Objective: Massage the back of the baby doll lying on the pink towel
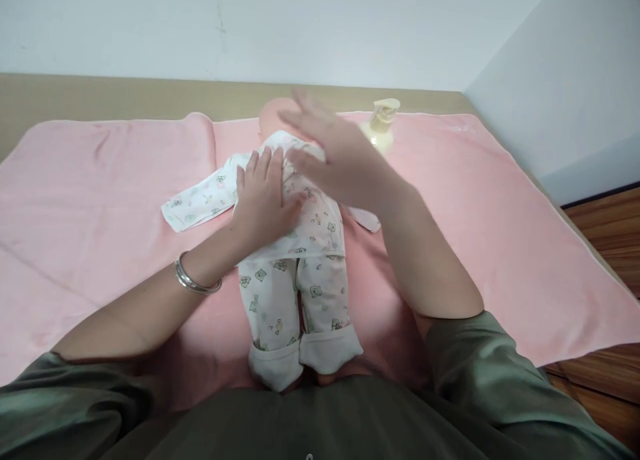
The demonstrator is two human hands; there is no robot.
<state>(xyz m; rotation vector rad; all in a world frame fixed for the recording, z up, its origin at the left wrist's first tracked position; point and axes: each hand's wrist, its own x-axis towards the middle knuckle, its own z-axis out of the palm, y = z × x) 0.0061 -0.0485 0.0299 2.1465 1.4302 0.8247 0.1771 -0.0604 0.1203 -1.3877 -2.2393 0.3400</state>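
Observation:
On a pink cloth [125,200] lies a baby-sized figure in a white printed top [323,237] and matching trousers [273,293] with turned-up cuffs. Its rounded head [273,113] is partly hidden behind my right hand. My left hand [263,203], below a silver bangle, rests on the chest of the top with its fingers spread. My right hand [335,150] is raised over the upper chest and head, slightly blurred, fingers apart and nothing in it. One sleeve [197,200] stretches out to the left; the other is mostly hidden under my right forearm.
A cream pump bottle [383,127] stands on the cloth behind my right hand. Beyond the cloth runs a beige table edge [150,93] against a pale wall. Brown wood [610,233] shows at the far right.

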